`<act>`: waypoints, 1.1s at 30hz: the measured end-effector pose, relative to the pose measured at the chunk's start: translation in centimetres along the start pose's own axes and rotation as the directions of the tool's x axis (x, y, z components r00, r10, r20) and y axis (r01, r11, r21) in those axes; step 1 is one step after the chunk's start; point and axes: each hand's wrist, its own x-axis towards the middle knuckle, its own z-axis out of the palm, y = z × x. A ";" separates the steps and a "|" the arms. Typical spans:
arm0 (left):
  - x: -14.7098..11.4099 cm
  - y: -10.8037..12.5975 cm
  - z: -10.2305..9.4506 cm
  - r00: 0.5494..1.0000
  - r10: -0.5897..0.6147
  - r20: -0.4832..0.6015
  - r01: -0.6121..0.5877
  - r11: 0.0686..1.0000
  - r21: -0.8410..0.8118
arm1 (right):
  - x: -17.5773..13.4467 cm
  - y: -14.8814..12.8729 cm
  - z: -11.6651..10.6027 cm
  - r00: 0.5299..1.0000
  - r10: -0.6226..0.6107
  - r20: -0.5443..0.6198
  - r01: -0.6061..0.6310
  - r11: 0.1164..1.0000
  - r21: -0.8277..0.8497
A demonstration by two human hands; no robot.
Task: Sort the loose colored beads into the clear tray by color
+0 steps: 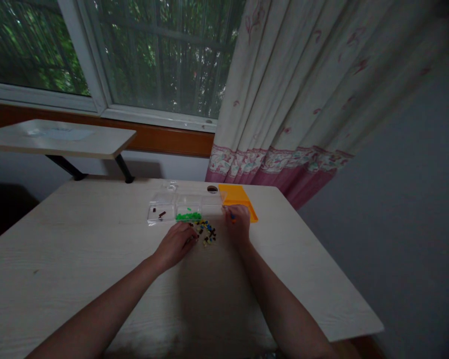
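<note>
A loose pile of small building bricks (206, 232), in yellow, blue, brown and black, lies on the table. At its left edge rests my left hand (178, 240), fingers curled down and pressed together at the pieces; whatever they hold is hidden. Behind the pile stands a clear plastic compartment box (162, 200). Green bricks (189, 216) fill the front of its middle compartment, and a few brown bricks (162, 214) lie in the left one. My right hand (238, 223) is closed at the box's right end, with a small blue bit showing by its fingers, too small to name.
An orange plastic tray or lid (234, 192) lies beyond my right hand. A round cable hole (212, 189) is near the table's back edge. At the back left a raised shelf (112, 142) stands on black legs. A curtain (269, 134) hangs behind the table (134, 299).
</note>
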 end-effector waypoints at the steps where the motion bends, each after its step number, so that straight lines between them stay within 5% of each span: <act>1: 0.0 -0.1 0.0 1.000 -0.004 -0.029 0.004 1.000 -0.012 | -0.2 -0.8 -0.1 0.998 -0.058 0.010 0.058 0.997 0.048; 9: 0.3 -0.6 -0.4 0.968 -0.133 -0.211 0.094 0.979 -0.183 | -2.4 -6.0 0.1 0.879 -0.443 0.177 0.388 0.880 0.275; 33: 0.5 -0.6 -0.2 0.962 -0.176 -0.208 0.123 0.962 -0.245 | -2.6 -6.6 0.9 0.882 -0.466 0.077 0.442 0.871 0.213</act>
